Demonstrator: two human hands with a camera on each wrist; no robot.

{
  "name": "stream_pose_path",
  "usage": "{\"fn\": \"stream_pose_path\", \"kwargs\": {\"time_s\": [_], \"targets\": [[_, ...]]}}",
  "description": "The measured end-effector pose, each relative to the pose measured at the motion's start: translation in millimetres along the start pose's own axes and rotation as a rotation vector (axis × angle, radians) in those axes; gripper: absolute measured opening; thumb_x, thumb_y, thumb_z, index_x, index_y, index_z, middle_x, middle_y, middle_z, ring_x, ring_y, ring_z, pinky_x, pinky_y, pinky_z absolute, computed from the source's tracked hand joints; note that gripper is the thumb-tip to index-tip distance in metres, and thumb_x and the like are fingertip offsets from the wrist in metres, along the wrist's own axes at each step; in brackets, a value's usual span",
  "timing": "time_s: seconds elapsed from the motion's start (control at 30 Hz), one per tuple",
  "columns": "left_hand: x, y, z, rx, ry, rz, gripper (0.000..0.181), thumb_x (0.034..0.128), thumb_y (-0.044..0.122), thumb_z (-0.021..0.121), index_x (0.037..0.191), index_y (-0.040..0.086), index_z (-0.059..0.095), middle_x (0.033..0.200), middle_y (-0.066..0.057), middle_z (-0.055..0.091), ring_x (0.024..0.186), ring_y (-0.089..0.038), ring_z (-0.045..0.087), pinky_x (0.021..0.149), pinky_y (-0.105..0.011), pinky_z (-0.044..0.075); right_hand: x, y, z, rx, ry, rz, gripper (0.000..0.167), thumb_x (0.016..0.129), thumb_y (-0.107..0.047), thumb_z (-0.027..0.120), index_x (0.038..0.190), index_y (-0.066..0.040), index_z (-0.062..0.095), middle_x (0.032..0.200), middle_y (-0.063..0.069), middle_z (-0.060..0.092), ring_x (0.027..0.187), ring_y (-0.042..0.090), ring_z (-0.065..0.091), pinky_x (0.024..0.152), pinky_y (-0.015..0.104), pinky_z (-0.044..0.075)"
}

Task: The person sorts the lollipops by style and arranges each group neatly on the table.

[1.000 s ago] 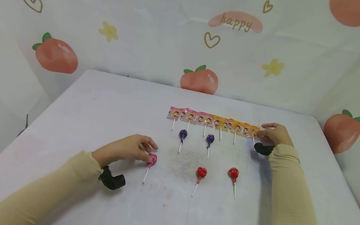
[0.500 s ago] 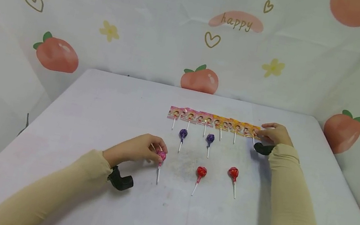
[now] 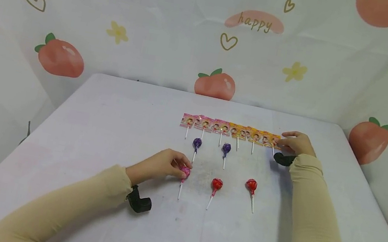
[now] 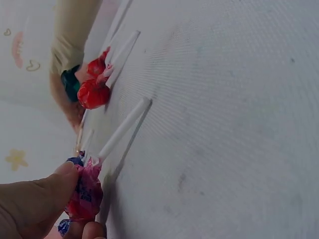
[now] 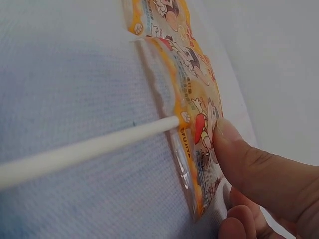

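Note:
My left hand (image 3: 164,164) pinches the round head of a pink-wrapped lollipop (image 4: 85,191) between thumb and fingers. Its white stick points toward me, close over the white table. To the right of it lie two red lollipops (image 3: 217,184). Behind are two purple lollipops (image 3: 226,148). At the far right my right hand (image 3: 298,144) grips the end of an orange-wrapped flat lollipop (image 5: 199,114), the thumb on its printed face and the other fingers curled at its edge. That lollipop ends a row of flat ones, orange on the right and pink packets (image 3: 204,123) on the left.
The white table (image 3: 123,104) reaches back to a hanging cloth (image 3: 173,18) printed with peaches, hearts and flowers. Black wrist cameras (image 3: 139,202) sit under both wrists, the left one low over the tabletop.
My left hand has carried the pink lollipop rightward, nearer to the red ones and in front of the left purple one. The right hand has stayed in place on the orange packet.

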State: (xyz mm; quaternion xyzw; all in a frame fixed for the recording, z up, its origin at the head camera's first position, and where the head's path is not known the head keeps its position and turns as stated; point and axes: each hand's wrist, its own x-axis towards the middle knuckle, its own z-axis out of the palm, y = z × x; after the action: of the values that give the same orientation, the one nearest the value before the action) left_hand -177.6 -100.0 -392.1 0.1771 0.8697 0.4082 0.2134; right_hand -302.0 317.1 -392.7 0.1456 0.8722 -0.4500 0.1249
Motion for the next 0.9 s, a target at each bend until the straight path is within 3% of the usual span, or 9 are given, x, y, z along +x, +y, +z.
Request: {"fn": "stream_pose_path", "kwargs": {"time_s": [0.13,0.37,0.57,0.8,0.9], "targets": [[0.4,0.5,1.1,0.027,-0.005,0.017,0.023,0.0827,0.016,0.077,0.105,0.012,0.072,0.089,0.002,0.067,0.077,-0.011,0.055,0.071,-0.025,0.045,0.3,-0.7,-0.2,-0.01,-0.005,0.004,0.056,0.088,-0.018,0.067,0.136,0.001,0.047,0.096,0.003,0.055,0.068,0.005,0.053,0.063,0.021,0.046],[1.9,3.4,3.9,0.052,-0.012,0.021,0.021,0.082,0.015,0.077,0.101,0.012,0.071,0.088,0.002,0.067,0.077,-0.01,0.054,0.071,-0.024,0.045,-6.3,-1.5,-0.1,-0.029,0.005,-0.011,0.055,0.087,-0.018,0.068,0.135,0.001,0.048,0.09,-0.001,0.055,0.068,0.005,0.052,0.063,0.021,0.045],[2.7,2.8,4.4,0.066,-0.007,0.018,0.019,0.0814,0.016,0.078,0.099,0.013,0.071,0.088,0.004,0.067,0.075,-0.01,0.052,0.069,-0.024,0.044,-10.7,-2.8,1.6,-0.017,0.009,-0.032,0.054,0.09,-0.019,0.066,0.135,0.003,0.047,0.1,0.004,0.056,0.069,0.003,0.054,0.064,0.019,0.046],[2.8,3.4,4.6,0.05,-0.005,0.025,0.018,0.0812,0.016,0.078,0.097,0.013,0.071,0.091,0.004,0.068,0.075,-0.01,0.05,0.069,-0.024,0.043,-16.5,-3.7,-1.9,0.068,0.018,-0.07,0.065,0.09,-0.022,0.069,0.141,0.005,0.04,0.094,-0.004,0.057,0.068,-0.003,0.058,0.066,0.016,0.049],[1.7,4.2,4.4,0.044,-0.006,0.023,0.018,0.081,0.016,0.078,0.097,0.013,0.07,0.091,0.004,0.068,0.074,-0.011,0.05,0.069,-0.024,0.043,-20.5,-7.7,-2.9,0.181,0.004,-0.103,0.067,0.09,-0.023,0.069,0.143,0.004,0.036,0.099,-0.004,0.055,0.076,-0.005,0.06,0.073,0.015,0.051]]}}
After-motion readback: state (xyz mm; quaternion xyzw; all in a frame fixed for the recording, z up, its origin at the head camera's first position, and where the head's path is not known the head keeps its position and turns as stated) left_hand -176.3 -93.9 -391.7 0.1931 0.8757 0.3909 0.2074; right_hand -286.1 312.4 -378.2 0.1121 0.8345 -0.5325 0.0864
